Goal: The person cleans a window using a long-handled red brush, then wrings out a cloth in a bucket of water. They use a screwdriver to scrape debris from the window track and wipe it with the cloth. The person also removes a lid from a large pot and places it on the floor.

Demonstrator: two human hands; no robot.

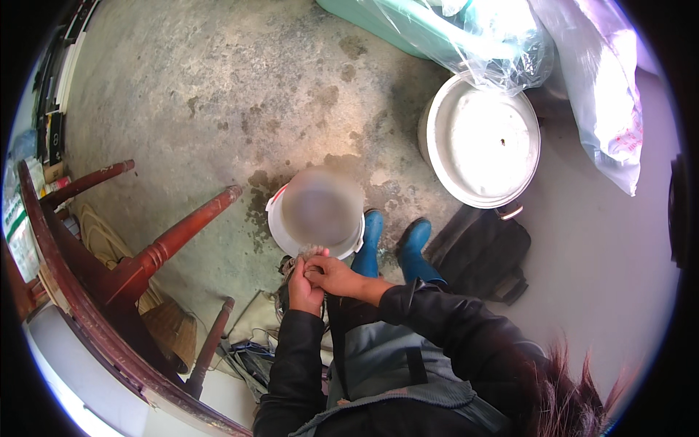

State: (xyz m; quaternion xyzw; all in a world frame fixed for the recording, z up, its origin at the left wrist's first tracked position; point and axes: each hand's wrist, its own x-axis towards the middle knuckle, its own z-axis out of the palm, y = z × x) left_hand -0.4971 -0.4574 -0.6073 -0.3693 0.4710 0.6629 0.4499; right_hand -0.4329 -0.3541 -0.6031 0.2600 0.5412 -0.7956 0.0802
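Observation:
Both hands meet just below the near rim of a white plastic bucket [277, 229] on the floor; its inside is partly blurred. My left hand [303, 292] is curled around something small, its fingers raised. My right hand [333, 276] reaches over from the right, thumb and fingers bent against the left. A small pale, translucent crumpled thing [311, 250] shows at the fingertips; what it is cannot be told. Blue rubber boots [418, 243] stand beside the bucket.
A large metal pot [480, 147] stands at the upper right, beneath clear plastic [508, 60] and near a green tub [382, 24]. A dark bag-like thing [486, 254] lies below it. At the left, a reddish wooden table [136, 273] lies on its side. The concrete floor has wet spots.

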